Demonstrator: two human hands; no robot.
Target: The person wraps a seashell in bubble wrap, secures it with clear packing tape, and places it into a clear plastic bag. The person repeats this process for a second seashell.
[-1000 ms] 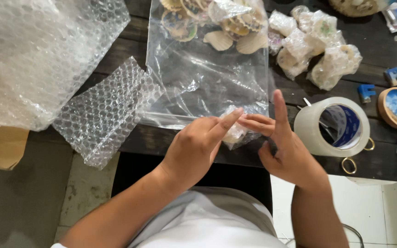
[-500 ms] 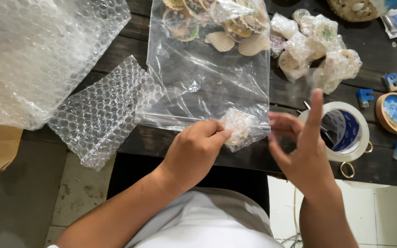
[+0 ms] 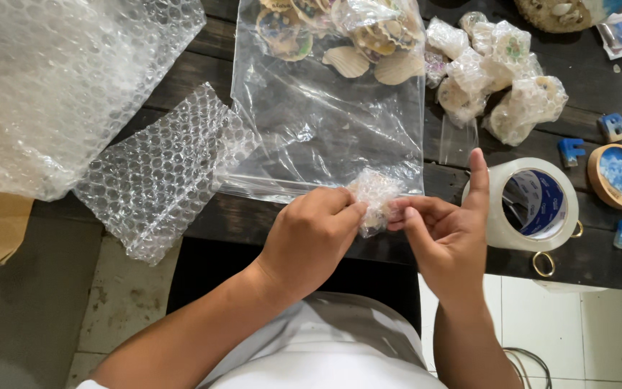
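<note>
A small bundle wrapped in bubble wrap [image 3: 376, 198] sits between both hands at the near edge of the dark wooden table [image 3: 203, 216]. My left hand [image 3: 311, 234] pinches its left side. My right hand [image 3: 448, 230] touches its right side with thumb and bent fingers, the index finger pointing up. Just behind lies a clear plastic bag [image 3: 325, 122] with several painted shells [image 3: 347, 61] at its far end.
A loose bubble wrap sheet [image 3: 156, 173] hangs over the table edge at left, beside a large bubble wrap roll [image 3: 52, 79]. A roll of clear tape [image 3: 530, 205] stands at right. Several wrapped bundles [image 3: 498, 79], blue letter pieces [image 3: 574, 151] and a round blue dish [image 3: 619, 175] lie beyond.
My right hand had lifted away from the bundle with fingers spread, and has now come back onto its right side. My left hand kept hold of the bundle throughout.
</note>
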